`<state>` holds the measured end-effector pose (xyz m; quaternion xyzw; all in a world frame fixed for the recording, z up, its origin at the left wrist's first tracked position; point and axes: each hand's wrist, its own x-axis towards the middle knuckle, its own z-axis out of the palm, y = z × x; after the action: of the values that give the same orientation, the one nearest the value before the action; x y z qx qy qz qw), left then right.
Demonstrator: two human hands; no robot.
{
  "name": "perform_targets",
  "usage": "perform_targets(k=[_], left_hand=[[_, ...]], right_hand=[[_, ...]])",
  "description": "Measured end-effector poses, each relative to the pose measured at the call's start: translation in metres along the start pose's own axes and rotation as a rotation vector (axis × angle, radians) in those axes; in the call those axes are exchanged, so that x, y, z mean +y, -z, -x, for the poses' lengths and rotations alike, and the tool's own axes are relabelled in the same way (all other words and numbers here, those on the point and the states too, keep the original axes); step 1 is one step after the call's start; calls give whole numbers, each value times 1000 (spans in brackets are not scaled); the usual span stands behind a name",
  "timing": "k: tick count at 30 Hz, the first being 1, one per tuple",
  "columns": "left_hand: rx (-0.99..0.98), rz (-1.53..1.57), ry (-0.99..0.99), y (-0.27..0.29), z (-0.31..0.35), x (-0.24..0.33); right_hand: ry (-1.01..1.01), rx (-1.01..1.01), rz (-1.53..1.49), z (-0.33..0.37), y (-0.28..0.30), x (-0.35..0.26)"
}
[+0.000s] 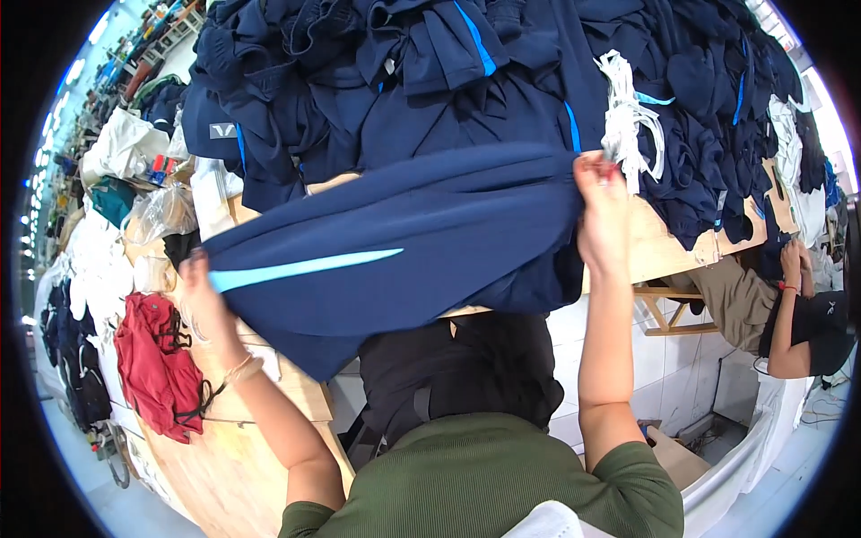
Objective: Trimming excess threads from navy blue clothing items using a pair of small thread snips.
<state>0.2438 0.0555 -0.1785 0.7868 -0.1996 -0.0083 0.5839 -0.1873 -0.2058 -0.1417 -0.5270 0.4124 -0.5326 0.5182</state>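
Note:
A navy garment (404, 233) with a light-blue tapering stripe is stretched between my two hands above the table's near edge. My left hand (204, 296) is closed on its left end, beside the wide end of the stripe. The upper right corner is gripped by my right hand (603, 202), whose fingers are pinched and slightly blurred. Folds hang down on the right side. I cannot tell whether it is shorts or trousers. Just beyond it lies a large heap of similar navy garments (359, 108), some with light-blue strips.
A bundle of white cords (625, 117) lies on the heap near my right hand. On the wooden table (242, 466) at left sits a red cloth item with black cords (157, 368), with a clear plastic bag (161, 215) farther back. Another person (798, 323) works at far right.

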Motion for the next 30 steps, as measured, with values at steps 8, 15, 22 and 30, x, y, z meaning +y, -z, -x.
perform_targets(k=[8,15,22,30], left_hand=[[35,-476,-401,-96,60,12],[-622,230,-495,-171,172,165],[-723,329,-393,-209,190,157],[-635,275,-568,-212,179,141]], right_hand=[[-134,-135,-96,4,-21,26],[-193,-115,-178,14,-29,14],[-461,-114,-437,19,-31,17],[-584,-38,-483,20,-41,6]])
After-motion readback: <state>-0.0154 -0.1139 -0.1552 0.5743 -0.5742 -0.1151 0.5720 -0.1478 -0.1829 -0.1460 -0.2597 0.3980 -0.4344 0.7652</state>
